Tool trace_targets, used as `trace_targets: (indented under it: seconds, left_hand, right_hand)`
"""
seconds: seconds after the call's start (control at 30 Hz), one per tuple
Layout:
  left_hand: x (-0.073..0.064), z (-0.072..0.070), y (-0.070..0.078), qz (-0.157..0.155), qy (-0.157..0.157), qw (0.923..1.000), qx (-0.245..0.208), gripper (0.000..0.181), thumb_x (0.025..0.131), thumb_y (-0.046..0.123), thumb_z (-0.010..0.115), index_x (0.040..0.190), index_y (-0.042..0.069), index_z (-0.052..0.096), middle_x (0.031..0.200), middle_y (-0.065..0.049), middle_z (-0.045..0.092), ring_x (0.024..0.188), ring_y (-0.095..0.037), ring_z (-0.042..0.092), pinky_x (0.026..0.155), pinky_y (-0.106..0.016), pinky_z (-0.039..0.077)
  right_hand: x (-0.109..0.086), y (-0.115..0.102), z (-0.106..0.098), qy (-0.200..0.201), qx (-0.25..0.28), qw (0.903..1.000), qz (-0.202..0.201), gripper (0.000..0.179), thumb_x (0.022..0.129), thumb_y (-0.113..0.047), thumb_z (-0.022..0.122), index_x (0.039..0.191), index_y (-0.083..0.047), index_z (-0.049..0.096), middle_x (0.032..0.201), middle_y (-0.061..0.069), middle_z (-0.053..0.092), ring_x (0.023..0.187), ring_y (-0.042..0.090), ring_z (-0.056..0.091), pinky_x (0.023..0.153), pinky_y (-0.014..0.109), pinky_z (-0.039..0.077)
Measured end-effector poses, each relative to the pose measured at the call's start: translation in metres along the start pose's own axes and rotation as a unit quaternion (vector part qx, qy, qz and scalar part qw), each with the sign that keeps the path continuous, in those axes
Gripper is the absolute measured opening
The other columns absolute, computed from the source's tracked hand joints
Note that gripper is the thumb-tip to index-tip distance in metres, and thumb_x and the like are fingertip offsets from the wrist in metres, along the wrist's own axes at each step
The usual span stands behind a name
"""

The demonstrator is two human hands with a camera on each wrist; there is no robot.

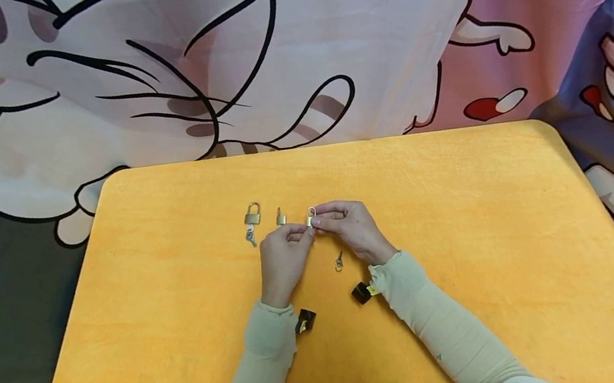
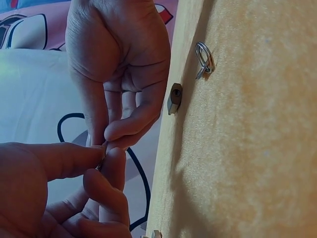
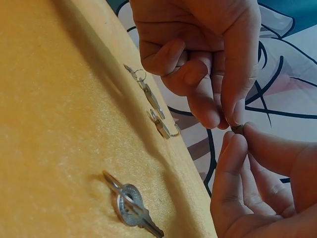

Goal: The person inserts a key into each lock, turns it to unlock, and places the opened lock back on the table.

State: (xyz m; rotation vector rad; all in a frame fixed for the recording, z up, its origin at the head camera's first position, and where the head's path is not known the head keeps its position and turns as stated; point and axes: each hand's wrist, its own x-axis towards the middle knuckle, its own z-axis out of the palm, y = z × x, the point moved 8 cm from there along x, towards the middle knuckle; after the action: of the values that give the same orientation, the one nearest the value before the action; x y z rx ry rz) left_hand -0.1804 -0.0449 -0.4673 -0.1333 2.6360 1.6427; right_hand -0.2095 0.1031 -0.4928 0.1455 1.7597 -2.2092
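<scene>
Both hands meet over the table at a small brass padlock point(image 1: 310, 218) whose shackle points away. Thumb and fingers of my right hand point(image 1: 352, 226) pinch it from the right. From the near side the fingertips of my left hand point(image 1: 284, 262) pinch its lower end; in the right wrist view only a dark sliver shows there, so I cannot tell whether a key is between them. Left of the hands lie a second small padlock point(image 1: 281, 219) and a larger padlock point(image 1: 252, 218) with keys point(image 1: 250, 234). A loose key on a ring point(image 1: 339, 262) lies nearer.
The yellow table point(image 1: 496, 223) has its far edge along a cartoon-printed cloth point(image 1: 261, 46). A small brass block point(image 2: 174, 99) with a hole, perhaps another padlock, shows in the left wrist view. Each wrist carries a black camera point(image 1: 361, 293).
</scene>
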Motion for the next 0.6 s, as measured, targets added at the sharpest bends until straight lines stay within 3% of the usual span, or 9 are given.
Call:
trace_targets:
  seconds: [0.3,0.6]
  left_hand:
    - [0.0003,0.0003,-0.0011,0.000,0.003,1.0000,-0.001,0.016,0.091,0.021,0.075,0.093,0.005,0.078,0.079,-0.003,0.074,0.070,-0.014,0.070,0.065,-0.033,0.055]
    - [0.0004,-0.0003,-0.0008,0.004,0.006,1.0000,0.005,0.014,0.090,0.019,0.076,0.091,0.005,0.078,0.077,-0.002,0.074,0.068,-0.013,0.069,0.063,-0.032,0.054]
  right_hand:
    - [0.0001,0.0017,-0.0012,0.003,-0.004,1.0000,0.000,0.027,0.091,0.007,0.069,0.117,0.013,0.067,0.105,0.017,0.074,0.086,0.018,0.073,0.086,0.041,0.057]
    - [-0.0010,-0.0024,-0.0004,0.010,-0.055,0.9983,-0.016,0.027,0.088,0.005,0.073,0.115,0.009,0.070,0.110,0.020,0.073,0.093,0.019,0.073,0.084,0.031,0.057]
